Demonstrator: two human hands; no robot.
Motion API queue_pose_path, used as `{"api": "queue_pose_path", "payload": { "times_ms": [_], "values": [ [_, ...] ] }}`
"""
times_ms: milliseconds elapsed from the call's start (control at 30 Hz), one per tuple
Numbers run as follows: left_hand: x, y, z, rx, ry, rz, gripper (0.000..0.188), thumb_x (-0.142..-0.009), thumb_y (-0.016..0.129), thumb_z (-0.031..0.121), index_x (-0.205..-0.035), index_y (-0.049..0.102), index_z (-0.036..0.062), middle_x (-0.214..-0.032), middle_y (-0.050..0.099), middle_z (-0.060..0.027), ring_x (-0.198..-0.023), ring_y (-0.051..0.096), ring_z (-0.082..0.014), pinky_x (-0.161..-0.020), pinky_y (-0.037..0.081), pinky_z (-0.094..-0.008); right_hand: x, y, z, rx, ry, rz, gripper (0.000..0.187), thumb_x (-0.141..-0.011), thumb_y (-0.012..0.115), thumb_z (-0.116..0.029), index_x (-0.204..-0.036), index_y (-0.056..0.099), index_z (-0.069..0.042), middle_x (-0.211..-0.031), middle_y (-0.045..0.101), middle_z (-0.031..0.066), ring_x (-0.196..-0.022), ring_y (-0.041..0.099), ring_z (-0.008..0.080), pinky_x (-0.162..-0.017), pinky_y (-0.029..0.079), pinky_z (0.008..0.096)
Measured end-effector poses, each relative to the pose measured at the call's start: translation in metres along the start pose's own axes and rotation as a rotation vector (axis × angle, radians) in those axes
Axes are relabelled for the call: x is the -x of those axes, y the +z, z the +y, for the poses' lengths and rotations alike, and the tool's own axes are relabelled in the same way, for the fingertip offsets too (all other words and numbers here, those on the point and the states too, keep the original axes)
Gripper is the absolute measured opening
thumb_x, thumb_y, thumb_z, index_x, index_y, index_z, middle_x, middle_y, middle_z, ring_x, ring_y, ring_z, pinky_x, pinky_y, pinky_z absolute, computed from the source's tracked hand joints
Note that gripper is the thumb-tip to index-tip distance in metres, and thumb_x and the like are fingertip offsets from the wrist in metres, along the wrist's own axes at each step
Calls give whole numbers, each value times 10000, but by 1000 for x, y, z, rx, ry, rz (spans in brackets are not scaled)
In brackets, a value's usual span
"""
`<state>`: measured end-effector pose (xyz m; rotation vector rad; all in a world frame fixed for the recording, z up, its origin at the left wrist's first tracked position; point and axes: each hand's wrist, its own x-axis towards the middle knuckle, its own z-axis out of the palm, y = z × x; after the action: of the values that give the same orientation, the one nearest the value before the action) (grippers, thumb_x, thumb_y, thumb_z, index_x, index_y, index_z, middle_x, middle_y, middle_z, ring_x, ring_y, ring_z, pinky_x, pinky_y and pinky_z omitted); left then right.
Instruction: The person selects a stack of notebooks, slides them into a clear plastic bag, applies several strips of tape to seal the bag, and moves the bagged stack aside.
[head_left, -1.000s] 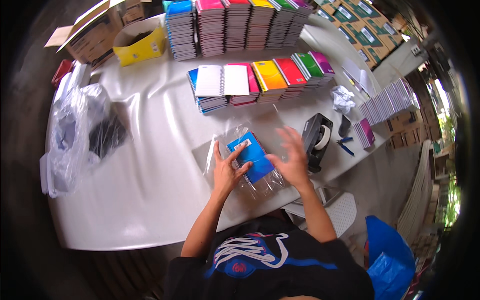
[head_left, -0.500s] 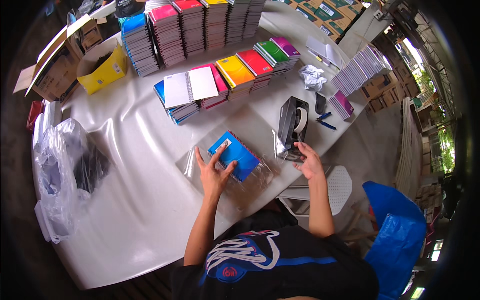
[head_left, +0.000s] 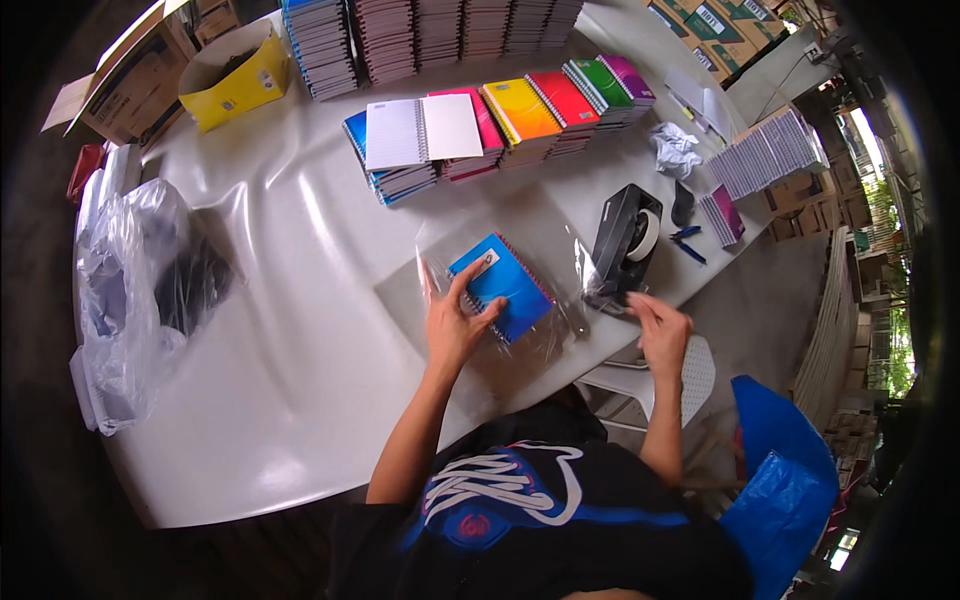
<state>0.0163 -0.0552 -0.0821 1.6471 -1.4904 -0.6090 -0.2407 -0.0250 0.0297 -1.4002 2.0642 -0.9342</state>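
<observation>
A blue spiral notebook (head_left: 520, 297) lies tilted on a clear plastic sheet (head_left: 412, 290) near the table's front edge. My left hand (head_left: 458, 322) rests on its cover with thumb and fingers spread, pressing it down. To the right stands a black tape dispenser (head_left: 612, 235) with a pale roll of tape (head_left: 644, 236) in it. At the dispenser's near end my right hand (head_left: 662, 328) pinches the end of the tape between thumb and forefinger. The tape is thin and hard to make out there.
Beyond the notebook, stacks of coloured notebooks (head_left: 522, 112) stand in rows, an open notebook (head_left: 395, 135) on one. Blue-handled pliers (head_left: 688, 243) and crumpled paper (head_left: 676, 150) lie right. Clear plastic bags (head_left: 130, 290) and a yellow box (head_left: 235, 85) are left; a white chair (head_left: 690, 375) stands near right.
My right hand has gone from loosely open fingers to a pinch at the dispenser's near end. My left hand stays on the blue notebook. The whole view has shifted.
</observation>
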Motion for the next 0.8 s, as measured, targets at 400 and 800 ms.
{"api": "queue_pose_path", "payload": {
  "times_ms": [400, 800],
  "values": [
    [1, 0, 7, 188, -233, -244, 692, -660, 773, 371, -1288, 484, 344, -1299, 495, -176, -990, 609, -339, -837, 498, -417, -56, 145, -76, 590, -570, -674, 1013, -668, 783, -246, -1465, 159, -194, -751, 655, 179, -743, 652, 349, -724, 504, 407],
    [17, 7, 27, 432, -393, -52, 1212, -654, 815, 377, -1447, -42, 55, -1386, 351, -229, -1179, 482, -325, -937, 436, -388, -81, 139, -1, 147, -369, -858, 864, -673, 789, -395, -1333, 364, -34, -1188, 531, 247, -1119, 533, 330, -912, 439, 400]
  ]
}}
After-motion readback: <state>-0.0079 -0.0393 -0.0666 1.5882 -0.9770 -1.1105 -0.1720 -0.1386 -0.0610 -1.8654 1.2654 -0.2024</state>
